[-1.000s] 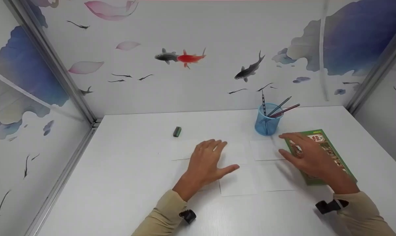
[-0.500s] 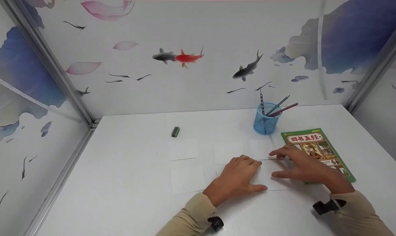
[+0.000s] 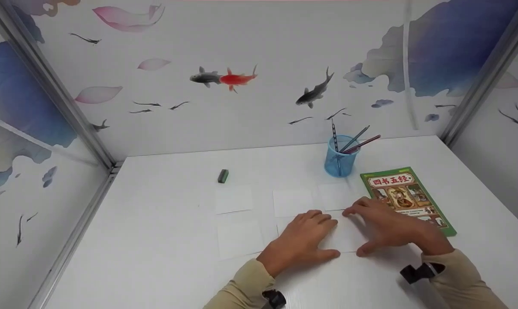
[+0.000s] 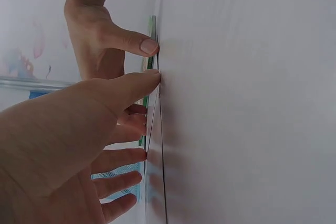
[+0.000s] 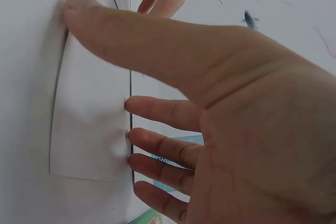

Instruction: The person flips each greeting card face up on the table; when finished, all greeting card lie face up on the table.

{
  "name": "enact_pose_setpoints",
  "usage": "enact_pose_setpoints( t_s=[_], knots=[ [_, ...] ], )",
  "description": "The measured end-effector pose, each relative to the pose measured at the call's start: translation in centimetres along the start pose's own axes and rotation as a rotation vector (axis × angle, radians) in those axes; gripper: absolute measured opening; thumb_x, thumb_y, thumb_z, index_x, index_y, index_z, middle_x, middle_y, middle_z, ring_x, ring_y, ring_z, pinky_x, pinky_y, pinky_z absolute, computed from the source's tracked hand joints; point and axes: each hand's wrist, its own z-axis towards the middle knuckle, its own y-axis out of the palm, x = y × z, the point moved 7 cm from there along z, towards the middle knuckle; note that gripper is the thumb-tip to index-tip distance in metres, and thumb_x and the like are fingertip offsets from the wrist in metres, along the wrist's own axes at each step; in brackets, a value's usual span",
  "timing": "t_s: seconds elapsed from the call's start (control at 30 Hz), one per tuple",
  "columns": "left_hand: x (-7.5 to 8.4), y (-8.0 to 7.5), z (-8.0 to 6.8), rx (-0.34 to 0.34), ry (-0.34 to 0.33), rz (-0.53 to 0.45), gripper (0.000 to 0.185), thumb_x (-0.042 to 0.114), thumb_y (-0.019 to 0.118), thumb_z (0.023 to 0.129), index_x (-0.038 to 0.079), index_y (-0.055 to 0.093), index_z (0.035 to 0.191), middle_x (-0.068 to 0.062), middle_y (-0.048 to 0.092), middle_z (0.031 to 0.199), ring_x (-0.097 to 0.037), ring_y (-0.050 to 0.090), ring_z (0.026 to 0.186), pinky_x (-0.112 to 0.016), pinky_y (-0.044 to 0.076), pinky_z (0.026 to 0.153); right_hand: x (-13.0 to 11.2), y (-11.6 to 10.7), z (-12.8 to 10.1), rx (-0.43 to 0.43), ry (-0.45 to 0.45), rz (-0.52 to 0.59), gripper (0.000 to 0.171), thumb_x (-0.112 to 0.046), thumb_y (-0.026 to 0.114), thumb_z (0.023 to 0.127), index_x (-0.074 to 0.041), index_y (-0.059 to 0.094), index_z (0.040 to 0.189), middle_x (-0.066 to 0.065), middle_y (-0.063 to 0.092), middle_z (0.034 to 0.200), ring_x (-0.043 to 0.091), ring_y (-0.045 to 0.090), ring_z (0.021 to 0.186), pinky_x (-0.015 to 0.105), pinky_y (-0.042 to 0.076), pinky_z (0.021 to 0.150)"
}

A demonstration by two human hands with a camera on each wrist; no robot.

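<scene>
Several white square paper sheets lie in two rows on the white table. My left hand point(image 3: 299, 240) rests over the near row, fingers nearly straight and thumb stretched to the right. My right hand point(image 3: 385, 227) spans the near-row right sheet point(image 5: 92, 114). Its thumb touches the sheet's near edge and its fingertips meet the far edge, as the right wrist view shows. The two thumbs are close together at that near edge in the left wrist view. Behind are the far-row sheets, among them a left sheet point(image 3: 234, 199) and a middle sheet point(image 3: 292, 202).
A green-bordered book point(image 3: 407, 195) lies right of the sheets, partly behind my right forearm. A blue mesh pen cup point(image 3: 340, 161) with 3 pencils stands at the back. A small dark green block point(image 3: 223, 176) lies behind the left sheets. Printed wall panels point(image 3: 259, 116) enclose the table.
My left hand has moved right and nearer to me, over the near row. My right hand has come from over the book to the near-row right sheet. The head view has shifted slightly.
</scene>
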Motion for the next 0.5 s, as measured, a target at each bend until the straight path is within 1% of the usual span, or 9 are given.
enact_pose_setpoints(
  t_s=[0.1, 0.27, 0.37, 0.5],
  knots=[
    [-0.17, 0.02, 0.04, 0.006, -0.009, -0.013, 0.072, 0.066, 0.062, 0.103, 0.024, 0.051, 0.161, 0.006, 0.052, 0.165, -0.017, 0.044, 0.156, -0.038, 0.041, 0.129, -0.17, 0.01, 0.03, -0.002, 0.011, 0.006, 0.088, -0.058, 0.098, 0.071, -0.018, 0.064, 0.142, 0.007, 0.059, 0.141, 0.033, 0.053, 0.132, 0.068, 0.045, 0.113],
    [-0.34, 0.06, 0.05, -0.005, -0.029, -0.041, 0.074, 0.067, 0.062, 0.102, 0.023, 0.05, 0.162, 0.002, 0.047, 0.169, -0.02, 0.038, 0.161, -0.04, 0.038, 0.131, -0.22, 0.1, 0.18, -0.011, 0.022, 0.017, 0.083, -0.057, 0.098, 0.072, -0.019, 0.064, 0.137, 0.006, 0.059, 0.141, 0.034, 0.053, 0.134, 0.068, 0.044, 0.115],
    [-0.22, 0.01, 0.0, -0.004, -0.017, -0.059, 0.073, 0.065, 0.063, 0.103, 0.022, 0.051, 0.161, 0.001, 0.048, 0.169, -0.021, 0.037, 0.161, -0.04, 0.038, 0.131, -0.21, 0.1, 0.16, -0.008, 0.014, 0.013, 0.082, -0.057, 0.098, 0.072, -0.018, 0.064, 0.136, 0.005, 0.06, 0.14, 0.033, 0.054, 0.134, 0.067, 0.044, 0.115],
    [-0.05, -0.13, -0.04, 0.012, 0.012, -0.081, 0.068, 0.062, 0.065, 0.103, 0.023, 0.054, 0.158, 0.001, 0.052, 0.166, -0.021, 0.039, 0.16, -0.04, 0.038, 0.131, -0.13, 0.1, 0.13, -0.009, 0.031, 0.014, 0.089, -0.058, 0.098, 0.071, -0.016, 0.062, 0.141, 0.003, 0.061, 0.135, 0.028, 0.055, 0.127, 0.065, 0.046, 0.112]
  ],
)
